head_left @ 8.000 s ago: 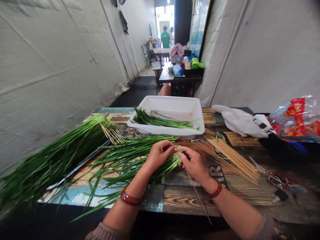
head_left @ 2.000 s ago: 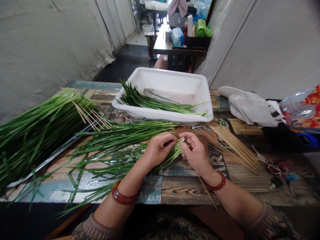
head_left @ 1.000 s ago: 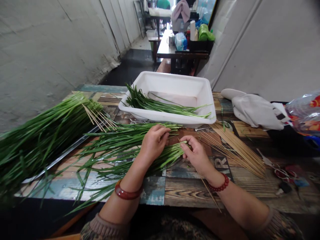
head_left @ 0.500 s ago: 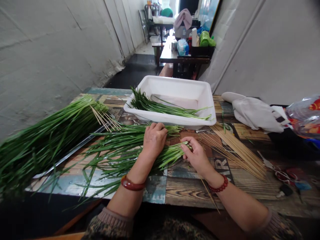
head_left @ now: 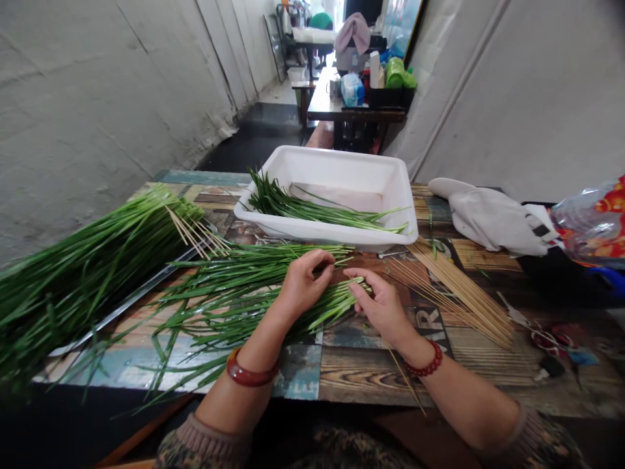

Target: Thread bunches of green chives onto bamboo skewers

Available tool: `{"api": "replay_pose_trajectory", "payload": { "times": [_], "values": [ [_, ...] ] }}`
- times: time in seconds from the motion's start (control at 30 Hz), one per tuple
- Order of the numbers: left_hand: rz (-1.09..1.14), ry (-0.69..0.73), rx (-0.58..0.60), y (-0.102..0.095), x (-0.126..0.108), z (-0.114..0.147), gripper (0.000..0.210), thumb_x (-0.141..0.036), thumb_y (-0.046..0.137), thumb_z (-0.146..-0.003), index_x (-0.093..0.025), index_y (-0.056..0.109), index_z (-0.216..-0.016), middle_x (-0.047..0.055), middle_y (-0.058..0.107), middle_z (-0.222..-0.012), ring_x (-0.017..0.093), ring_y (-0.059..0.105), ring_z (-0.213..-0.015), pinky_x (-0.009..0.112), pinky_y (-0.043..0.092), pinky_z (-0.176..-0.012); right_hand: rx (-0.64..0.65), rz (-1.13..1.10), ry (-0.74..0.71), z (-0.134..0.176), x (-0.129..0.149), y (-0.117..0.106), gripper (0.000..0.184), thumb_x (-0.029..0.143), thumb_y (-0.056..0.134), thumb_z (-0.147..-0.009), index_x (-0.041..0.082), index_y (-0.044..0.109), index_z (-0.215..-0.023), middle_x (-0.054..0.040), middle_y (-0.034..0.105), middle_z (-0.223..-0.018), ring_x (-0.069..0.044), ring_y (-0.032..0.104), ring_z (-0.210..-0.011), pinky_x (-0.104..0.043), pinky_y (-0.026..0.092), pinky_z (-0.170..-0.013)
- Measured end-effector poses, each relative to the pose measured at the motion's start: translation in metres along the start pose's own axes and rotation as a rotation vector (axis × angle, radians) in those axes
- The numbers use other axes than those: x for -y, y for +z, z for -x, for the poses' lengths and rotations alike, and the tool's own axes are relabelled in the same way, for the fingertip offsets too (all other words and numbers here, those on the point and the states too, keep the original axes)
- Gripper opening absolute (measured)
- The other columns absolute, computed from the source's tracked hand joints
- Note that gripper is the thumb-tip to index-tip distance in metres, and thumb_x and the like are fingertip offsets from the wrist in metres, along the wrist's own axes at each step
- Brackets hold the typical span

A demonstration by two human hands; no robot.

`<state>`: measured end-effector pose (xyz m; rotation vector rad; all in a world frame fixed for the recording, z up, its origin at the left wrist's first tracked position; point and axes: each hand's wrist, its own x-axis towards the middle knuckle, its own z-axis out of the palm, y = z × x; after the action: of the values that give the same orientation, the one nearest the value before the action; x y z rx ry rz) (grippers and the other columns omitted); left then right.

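Observation:
My right hand [head_left: 383, 306] is closed around a thin bamboo skewer [head_left: 407, 381], whose lower end sticks out below the palm toward the table's front edge. Its fingertips touch the pale stem ends of a bunch of garlic chives [head_left: 336, 303]. Just left of it, my left hand [head_left: 308, 280] hovers over the chives with thumb and forefinger drawn together; whatever lies between them is too small to make out. Behind that hand a loose pile of garlic chives [head_left: 244, 264] lies across the table, leaves pointing left.
At the left, a big heap of chives threaded on skewers [head_left: 195, 231] rests on a metal tray [head_left: 131, 299]. A white plastic tub [head_left: 325, 231] with more chives stands behind. Loose bamboo skewers [head_left: 463, 293], scissors [head_left: 517, 316], keys [head_left: 549, 368] and a pale cap [head_left: 488, 218] lie right.
My left hand has lifted and turned, its thumb and forefinger now showing in a pinch. My right hand keeps its grip at the stem ends. The whole view has shifted slightly.

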<state>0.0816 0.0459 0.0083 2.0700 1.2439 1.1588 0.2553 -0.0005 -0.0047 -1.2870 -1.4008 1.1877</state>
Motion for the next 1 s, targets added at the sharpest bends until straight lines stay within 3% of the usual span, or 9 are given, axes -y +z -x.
{"api": "replay_pose_trajectory", "payload": {
  "times": [0.1,0.2,0.67,1.0],
  "values": [
    [0.058,-0.022,0.059,0.002,-0.004,0.002,0.017,-0.012,0.055,-0.083,-0.017,0.068,-0.092,0.003,0.070,-0.085,0.013,0.063,-0.077,0.023,0.048,-0.070,-0.013,0.009,-0.033,0.001,0.002,-0.001,0.030,0.036,0.057,-0.087,0.018,0.066,-0.111,-0.0003,0.065,-0.081,-0.007,0.055,-0.047,-0.019,0.044,-0.048],
    [0.088,-0.042,0.080,0.001,-0.009,0.002,0.012,-0.017,0.058,-0.084,-0.017,0.070,-0.085,0.003,0.071,-0.081,0.014,0.064,-0.074,0.023,0.048,-0.069,-0.018,0.019,-0.036,0.002,0.004,-0.002,0.030,0.035,0.057,-0.087,0.019,0.066,-0.111,-0.0012,0.067,-0.086,-0.007,0.055,-0.048,-0.020,0.045,-0.048],
    [0.155,-0.068,0.069,0.000,-0.017,0.002,0.010,-0.020,0.062,-0.083,-0.016,0.070,-0.078,0.002,0.071,-0.075,0.012,0.063,-0.069,0.022,0.048,-0.067,-0.010,0.023,-0.026,0.002,0.001,-0.003,0.027,0.036,0.057,-0.088,0.019,0.067,-0.107,0.0032,0.060,-0.066,-0.008,0.054,-0.046,-0.019,0.043,-0.047],
    [0.167,-0.047,0.070,0.000,-0.016,0.002,0.010,-0.020,0.062,-0.084,-0.017,0.070,-0.080,0.002,0.071,-0.076,0.012,0.064,-0.069,0.022,0.049,-0.066,-0.012,0.032,-0.016,0.002,0.003,-0.003,0.029,0.037,0.057,-0.087,0.019,0.067,-0.107,0.0027,0.061,-0.066,-0.008,0.053,-0.045,-0.019,0.043,-0.046]
  ]
}}
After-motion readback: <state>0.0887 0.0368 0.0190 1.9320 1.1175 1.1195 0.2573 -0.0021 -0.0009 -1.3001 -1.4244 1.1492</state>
